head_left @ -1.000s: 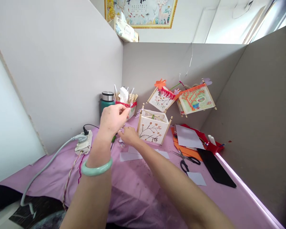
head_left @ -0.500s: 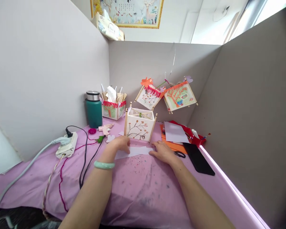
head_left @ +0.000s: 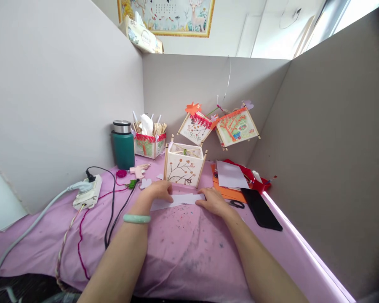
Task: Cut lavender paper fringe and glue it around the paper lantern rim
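A strip of pale lilac paper (head_left: 183, 199) lies on the cloth in front of me, with uneven, overlapping edges along its middle. My left hand (head_left: 156, 192), with a green bangle on its wrist, is on the strip's left part, fingers bent and thumb on the paper. At the right end, my right hand (head_left: 213, 201) has its thumb and fingers on the paper. Just behind the strip stands a lantern-like box (head_left: 185, 169) of white panels and wooden sticks, painted with a flowering branch. The undersides of both hands are hidden.
Left are a power strip (head_left: 87, 192), cords, a pink glue gun (head_left: 139, 171), a green bottle (head_left: 123, 145) and a stick holder (head_left: 145, 146). Right are scissors (head_left: 236, 204), a black phone-like slab (head_left: 261, 209) and coloured paper (head_left: 232, 174). Two decorated boxes (head_left: 237, 126) hang behind.
Both hands stay at the paper strip, and the right thumb has shifted slightly on its end. The whole view has moved a little; nothing else differs clearly.
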### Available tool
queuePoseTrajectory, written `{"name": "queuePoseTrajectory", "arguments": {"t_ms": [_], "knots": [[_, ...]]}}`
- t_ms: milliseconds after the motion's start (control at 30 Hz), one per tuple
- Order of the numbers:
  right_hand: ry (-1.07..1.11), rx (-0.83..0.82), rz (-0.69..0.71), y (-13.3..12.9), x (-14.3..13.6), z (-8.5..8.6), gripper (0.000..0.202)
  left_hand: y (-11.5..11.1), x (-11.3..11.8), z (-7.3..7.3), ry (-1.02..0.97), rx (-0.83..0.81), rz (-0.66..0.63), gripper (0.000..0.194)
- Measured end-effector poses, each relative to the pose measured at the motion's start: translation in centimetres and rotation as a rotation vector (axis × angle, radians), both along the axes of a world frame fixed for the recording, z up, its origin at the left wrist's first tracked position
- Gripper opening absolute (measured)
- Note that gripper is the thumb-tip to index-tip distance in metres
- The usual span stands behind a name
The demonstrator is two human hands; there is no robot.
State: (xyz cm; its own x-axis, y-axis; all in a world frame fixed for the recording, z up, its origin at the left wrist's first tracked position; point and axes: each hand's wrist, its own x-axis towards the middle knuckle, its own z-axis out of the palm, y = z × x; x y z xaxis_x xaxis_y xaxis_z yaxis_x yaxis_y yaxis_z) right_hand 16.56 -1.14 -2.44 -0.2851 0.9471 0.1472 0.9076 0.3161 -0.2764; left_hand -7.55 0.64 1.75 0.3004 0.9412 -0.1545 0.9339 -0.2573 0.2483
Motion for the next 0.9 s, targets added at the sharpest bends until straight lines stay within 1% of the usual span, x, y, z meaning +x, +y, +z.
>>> {"name": "queuePoseTrajectory", "arguments": {"t_ms": [67, 133, 167, 233, 300, 367, 467, 533, 600, 667, 733, 767, 800, 867, 900], "knots": [[0.000, 0.035, -0.001, 0.1, 0.0, 0.0, 0.031, 0.0, 0.0, -0.1, 0.019, -0.007, 0.006, 0.026], [0.041, 0.097, 0.014, 0.0, -0.1, 0.2, 0.017, 0.2, -0.1, -0.3, -0.035, 0.020, 0.010, 0.017], [0.090, 0.137, 0.032, 0.0, -0.1, 0.4, 0.012, 0.3, -0.2, -0.3, -0.084, 0.062, 0.017, 0.014], [0.235, 0.231, 0.064, -0.2, -0.1, 0.8, 0.011, 0.6, -0.3, -0.3, -0.231, 0.209, 0.032, 0.014], [0.368, 0.309, 0.066, -0.3, 0.0, 1.1, 0.016, 0.9, -0.4, -0.2, -0.417, 0.383, 0.050, 0.020], [0.373, 0.291, 0.030, -0.4, 0.1, 1.2, 0.016, 1.1, -0.4, 0.0, -0.562, 0.487, 0.092, 0.026], [0.212, 0.190, -0.033, -0.3, 0.3, 0.9, 0.009, 1.3, -0.4, 0.2, -0.631, 0.479, 0.172, 0.031], [0.221, 0.238, -0.059, -0.2, 0.4, 0.8, 0.013, 1.2, -0.4, 0.2, -0.631, 0.449, 0.191, 0.034], [0.264, 0.309, -0.044, -0.2, 0.3, 0.8, 0.018, 1.2, -0.4, 0.1, -0.640, 0.448, 0.179, 0.038], [0.186, 0.294, 0.006, -0.2, 0.2, 0.9, 0.016, 1.2, -0.4, 0.1, -0.645, 0.464, 0.169, 0.042], [0.110, 0.268, 0.020, -0.3, 0.1, 1.1, 0.012, 1.3, -0.4, 0.0, -0.634, 0.472, 0.172, 0.045], [0.137, 0.278, 0.005, -0.3, 0.1, 1.3, 0.013, 1.4, -0.4, -0.1, -0.634, 0.466, 0.176, 0.045], [0.215, 0.295, -0.018, -0.4, 0.2, 1.4, 0.016, 1.6, -0.4, -0.2, -0.643, 0.455, 0.175, 0.043], [0.386, 0.304, -0.049, -0.5, 0.2, 1.8, 0.021, 1.8, -0.5, -0.5, -0.667, 0.418, 0.152, 0.033], [0.428, 0.298, -0.059, -0.6, 0.3, 1.9, 0.021, 2.0, -0.5, -0.7, -0.662, 0.392, 0.137, 0.026]]}}
